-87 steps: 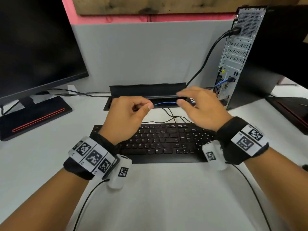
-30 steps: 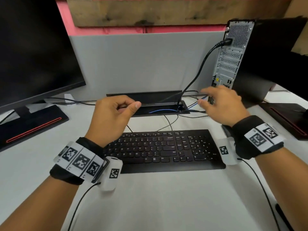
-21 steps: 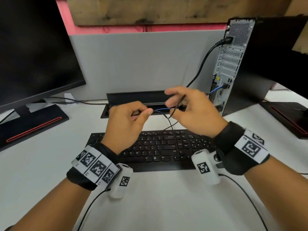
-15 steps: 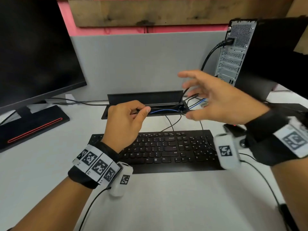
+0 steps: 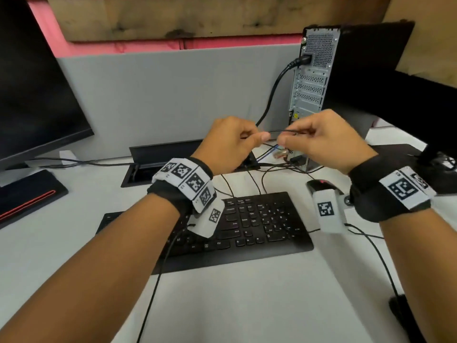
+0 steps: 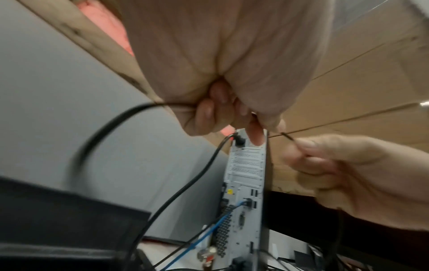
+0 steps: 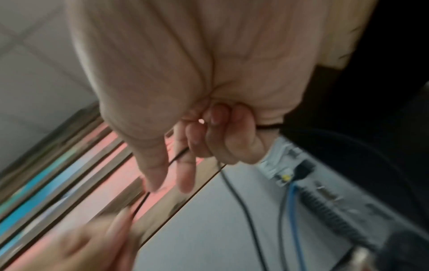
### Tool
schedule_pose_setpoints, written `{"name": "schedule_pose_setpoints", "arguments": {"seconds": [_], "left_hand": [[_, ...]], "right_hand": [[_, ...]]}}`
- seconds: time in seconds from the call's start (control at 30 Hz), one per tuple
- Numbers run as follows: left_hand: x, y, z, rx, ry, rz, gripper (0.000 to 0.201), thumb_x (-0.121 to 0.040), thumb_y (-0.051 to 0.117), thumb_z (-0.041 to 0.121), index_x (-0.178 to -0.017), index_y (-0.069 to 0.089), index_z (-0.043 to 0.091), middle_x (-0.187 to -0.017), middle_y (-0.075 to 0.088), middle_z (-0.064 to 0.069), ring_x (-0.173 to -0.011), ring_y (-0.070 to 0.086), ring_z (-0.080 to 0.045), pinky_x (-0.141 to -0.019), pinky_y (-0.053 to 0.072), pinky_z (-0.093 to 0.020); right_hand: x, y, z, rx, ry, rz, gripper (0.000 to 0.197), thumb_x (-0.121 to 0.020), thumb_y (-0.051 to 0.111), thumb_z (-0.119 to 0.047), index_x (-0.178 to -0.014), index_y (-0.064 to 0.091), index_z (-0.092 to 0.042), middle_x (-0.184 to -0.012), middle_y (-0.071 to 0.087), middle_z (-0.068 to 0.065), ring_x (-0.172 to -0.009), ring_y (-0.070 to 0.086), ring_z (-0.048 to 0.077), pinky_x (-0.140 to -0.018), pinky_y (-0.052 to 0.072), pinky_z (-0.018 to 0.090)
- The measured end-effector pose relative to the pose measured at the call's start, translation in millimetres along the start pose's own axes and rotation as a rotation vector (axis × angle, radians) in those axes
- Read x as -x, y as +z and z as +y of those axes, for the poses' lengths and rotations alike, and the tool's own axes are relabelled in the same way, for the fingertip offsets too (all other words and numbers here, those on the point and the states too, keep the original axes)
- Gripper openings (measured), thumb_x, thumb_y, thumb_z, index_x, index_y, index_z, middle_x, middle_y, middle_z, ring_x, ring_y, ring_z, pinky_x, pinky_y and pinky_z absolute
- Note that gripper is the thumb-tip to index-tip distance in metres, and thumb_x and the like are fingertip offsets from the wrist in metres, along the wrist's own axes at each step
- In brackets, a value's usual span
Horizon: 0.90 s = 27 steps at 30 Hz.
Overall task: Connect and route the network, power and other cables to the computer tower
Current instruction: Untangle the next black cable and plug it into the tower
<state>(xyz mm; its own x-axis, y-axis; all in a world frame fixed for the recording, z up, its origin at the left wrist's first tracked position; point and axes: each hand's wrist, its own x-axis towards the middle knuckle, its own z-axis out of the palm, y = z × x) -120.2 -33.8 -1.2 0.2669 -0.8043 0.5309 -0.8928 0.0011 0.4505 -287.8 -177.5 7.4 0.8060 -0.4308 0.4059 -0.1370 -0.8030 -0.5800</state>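
Note:
The computer tower (image 5: 312, 95) stands at the back right with its rear panel facing me. A thick black power cable (image 5: 272, 95) is plugged in near its top. A blue network cable (image 6: 218, 220) sits in a lower port. Both hands are raised in front of the tower. My left hand (image 5: 259, 137) and right hand (image 5: 286, 137) each pinch a thin black cable (image 5: 279, 131), a short stretch of it taut between them. In the left wrist view the cable (image 6: 104, 132) trails off left from the curled fingers (image 6: 216, 113). The blurred right wrist view shows it (image 7: 178, 155) held by the fingers (image 7: 209, 132).
A black keyboard (image 5: 247, 226) lies under my wrists, with a mouse (image 5: 321, 185) to its right. An open cable box (image 5: 153, 164) is sunk into the desk behind it, loose wires beside it. One monitor (image 5: 37, 82) stands left, another's base (image 5: 440, 169) right.
My right hand, open in the air half a second ago, now pinches the thin black cable. My left hand has risen from the cable box toward the tower.

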Motion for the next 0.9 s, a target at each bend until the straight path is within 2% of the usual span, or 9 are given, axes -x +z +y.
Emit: {"name": "schedule_pose_setpoints", "arguments": {"seconds": [0.1,0.2,0.3,0.4,0.5,0.63,0.7,0.77,0.9], "left_hand": [[-8,0,-30,0.030,-0.094,0.005,0.042,-0.097,0.058,0.042,-0.074,0.069,0.008,-0.049,0.038,0.008,-0.044,0.037,-0.005,-0.046,0.029,-0.010],[-9,6,-53,0.065,-0.154,0.001,0.040,-0.097,0.057,0.042,-0.071,0.067,0.014,-0.049,0.037,0.008,-0.042,0.035,-0.004,-0.046,0.029,-0.009],[-5,18,-64,0.149,-0.235,0.046,0.038,-0.096,0.058,0.043,-0.067,0.065,0.019,-0.048,0.037,0.011,-0.042,0.033,-0.004,-0.050,0.033,-0.015],[0,29,-58,0.288,-0.287,0.068,0.037,-0.097,0.058,0.040,-0.067,0.064,0.019,-0.043,0.041,0.014,-0.041,0.037,-0.001,-0.055,0.037,-0.024],[-1,37,-42,0.385,-0.287,0.045,0.036,-0.097,0.059,0.037,-0.072,0.067,0.012,-0.045,0.041,0.015,-0.039,0.036,-0.001,-0.051,0.034,-0.022],[-13,41,-19,0.322,-0.162,-0.002,0.032,-0.094,0.063,0.039,-0.080,0.074,0.013,-0.066,0.066,-0.005,-0.057,0.061,-0.015,-0.062,0.054,-0.039],[-21,42,-14,0.287,-0.123,0.019,0.031,-0.093,0.062,0.042,-0.078,0.074,0.017,-0.071,0.068,-0.010,-0.064,0.060,-0.017,-0.073,0.056,-0.045],[-27,40,-16,0.272,-0.117,0.047,0.034,-0.091,0.061,0.046,-0.077,0.072,0.018,-0.062,0.061,-0.007,-0.056,0.048,-0.012,-0.060,0.048,-0.040],[-27,32,-27,0.295,-0.169,0.024,0.035,-0.093,0.061,0.048,-0.078,0.068,0.017,-0.052,0.049,0.010,-0.047,0.041,-0.004,-0.052,0.042,-0.028]], "right_hand": [[7,-24,41,-0.086,0.101,0.281,0.034,-0.092,0.071,-0.042,-0.077,0.075,-0.012,-0.053,0.055,-0.008,-0.048,0.043,0.005,-0.051,0.038,0.021],[16,-36,82,0.023,0.218,0.443,0.038,-0.091,0.070,-0.045,-0.074,0.074,-0.012,-0.069,0.067,0.014,-0.065,0.060,0.026,-0.066,0.050,0.039],[22,-41,100,0.108,0.307,0.504,0.040,-0.092,0.067,-0.048,-0.076,0.075,-0.012,-0.070,0.067,0.014,-0.072,0.063,0.031,-0.073,0.055,0.044],[20,-42,98,0.259,0.387,0.356,0.034,-0.093,0.067,-0.043,-0.089,0.077,-0.010,-0.073,0.065,0.008,-0.077,0.061,0.028,-0.073,0.049,0.035],[10,-30,80,0.499,0.436,0.098,0.052,-0.087,0.071,-0.044,-0.135,0.059,-0.030,-0.115,0.064,0.008,-0.112,0.057,0.029,-0.101,0.044,0.041],[-9,1,36,0.574,0.096,-0.066,0.089,-0.080,0.075,-0.047,-0.154,0.027,-0.041,-0.158,0.033,0.000,-0.146,0.030,0.025,-0.116,0.022,0.052],[-17,15,18,0.344,-0.057,-0.080,0.063,-0.087,0.070,-0.039,-0.145,0.048,-0.033,-0.134,0.062,0.000,-0.123,0.059,0.019,-0.106,0.044,0.048],[-20,19,7,0.046,-0.056,-0.042,0.022,-0.095,0.066,-0.034,-0.114,0.070,-0.024,-0.080,0.070,-0.008,-0.072,0.067,0.011,-0.071,0.058,0.037],[-22,9,20,-0.067,-0.029,0.067,0.020,-0.096,0.068,-0.029,-0.085,0.075,-0.014,-0.049,0.056,-0.019,-0.045,0.052,-0.001,-0.048,0.035,0.004]]}}
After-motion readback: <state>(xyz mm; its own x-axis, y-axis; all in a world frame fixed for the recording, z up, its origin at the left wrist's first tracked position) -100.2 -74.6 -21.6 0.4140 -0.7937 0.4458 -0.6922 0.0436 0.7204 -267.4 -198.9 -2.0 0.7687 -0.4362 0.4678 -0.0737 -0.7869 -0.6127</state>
